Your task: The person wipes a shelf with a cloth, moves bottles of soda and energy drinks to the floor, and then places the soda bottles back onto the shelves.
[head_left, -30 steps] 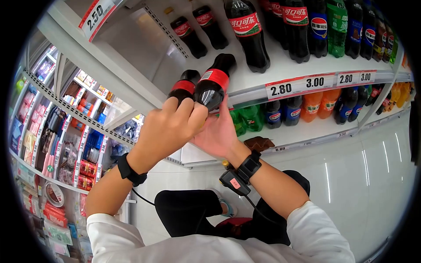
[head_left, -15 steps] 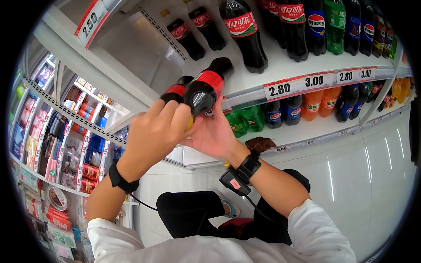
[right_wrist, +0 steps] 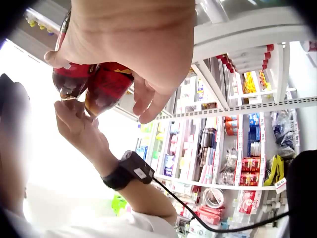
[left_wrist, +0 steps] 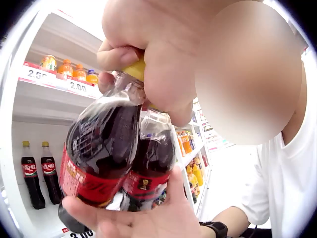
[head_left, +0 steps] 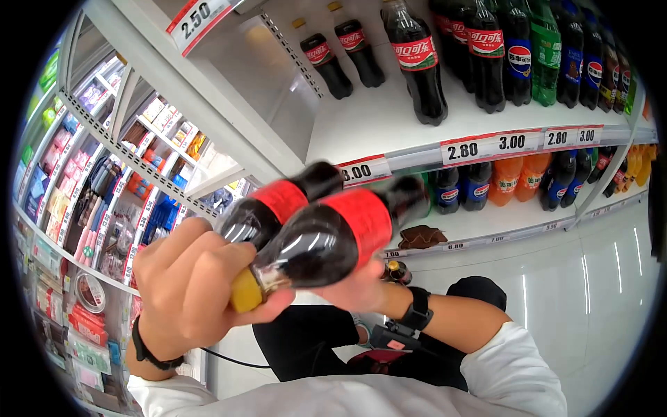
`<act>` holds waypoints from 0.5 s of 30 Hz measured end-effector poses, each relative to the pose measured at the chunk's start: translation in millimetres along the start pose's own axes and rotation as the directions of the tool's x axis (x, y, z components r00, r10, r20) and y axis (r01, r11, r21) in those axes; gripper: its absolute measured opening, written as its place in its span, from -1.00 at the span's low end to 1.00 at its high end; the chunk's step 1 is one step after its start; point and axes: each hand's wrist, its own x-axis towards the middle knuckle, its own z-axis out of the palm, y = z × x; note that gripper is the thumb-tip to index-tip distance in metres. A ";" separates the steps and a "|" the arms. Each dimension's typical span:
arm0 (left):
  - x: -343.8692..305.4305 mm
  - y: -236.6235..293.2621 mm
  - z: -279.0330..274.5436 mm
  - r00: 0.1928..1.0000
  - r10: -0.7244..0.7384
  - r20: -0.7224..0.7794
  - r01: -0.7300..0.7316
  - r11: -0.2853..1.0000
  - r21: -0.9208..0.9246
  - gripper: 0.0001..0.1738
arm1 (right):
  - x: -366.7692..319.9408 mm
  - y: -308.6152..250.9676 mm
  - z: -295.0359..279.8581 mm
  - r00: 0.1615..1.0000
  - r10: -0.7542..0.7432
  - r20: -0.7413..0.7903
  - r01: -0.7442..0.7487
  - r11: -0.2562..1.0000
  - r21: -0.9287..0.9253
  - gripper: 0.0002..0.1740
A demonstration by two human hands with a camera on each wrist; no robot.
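My left hand (head_left: 194, 285) grips two cola bottles by their necks. The front cola bottle (head_left: 326, 240) tilts with its yellow cap (head_left: 245, 292) toward me and its base toward the shelf. Beside it, partly covered, slants the rear cola bottle (head_left: 267, 208); both carry red labels. My right hand (head_left: 358, 288) lies under the front bottle, mostly hidden by it in the head view. From the left wrist view, that right hand (left_wrist: 143, 220) reaches below the red labels with fingers extended and thumb raised alongside.
Cola bottles (head_left: 417, 62) and other sodas stand on the white shelf (head_left: 361, 121) ahead. Orange soda bottles (head_left: 505, 181) fill part of the lower shelf, where a brown crumpled item (head_left: 422, 238) lies. A yellow-capped bottle (head_left: 397, 271) is near my knee. Packaged goods (head_left: 90, 236) hang at left.
Both bottles have come away from the shelf edge, nearer to my body, and swung so their bases point more to the right. My hands moved back with them.
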 end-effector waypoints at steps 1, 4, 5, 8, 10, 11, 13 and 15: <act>-3.6 -0.2 -3.6 0.999 -0.025 0.031 0.027 0.997 -0.074 -0.48 | -7.6 3.8 7.2 0.999 0.041 0.021 -0.041 0.999 -0.002 0.25; -12.4 1.0 -5.8 0.991 -0.051 0.123 0.075 0.978 -0.195 -0.49 | -27.4 12.9 29.9 0.986 0.165 0.023 -0.166 0.983 0.082 0.26; -16.5 0.5 -2.1 0.984 -0.079 0.158 0.113 0.969 -0.220 -0.51 | -33.9 14.2 37.3 0.970 0.239 -0.038 -0.235 0.968 0.084 0.29; -30.5 3.2 20.7 0.967 -0.099 0.235 0.160 0.953 -0.258 -0.50 | -60.1 32.1 28.0 0.896 0.444 0.013 -0.440 0.884 0.160 0.35; -41.6 9.9 46.8 0.960 -0.075 0.269 0.156 0.943 -0.293 -0.48 | -77.2 31.7 25.3 0.786 0.617 -0.039 -0.598 0.775 0.203 0.27; -50.8 14.4 60.9 0.938 -0.098 0.332 0.210 0.923 -0.321 -0.48 | -82.9 24.1 24.8 0.738 0.673 -0.041 -0.672 0.739 0.040 0.16; -68.7 25.6 82.9 0.904 -0.071 0.421 0.241 0.899 -0.365 -0.48 | -81.3 3.3 28.1 0.576 0.816 -0.047 -0.809 0.561 -0.178 -0.34; -83.8 44.8 108.7 0.901 0.048 0.431 0.146 0.903 -0.405 -0.50 | -79.5 -25.0 34.5 0.533 0.834 -0.145 -0.801 0.442 -0.404 -0.55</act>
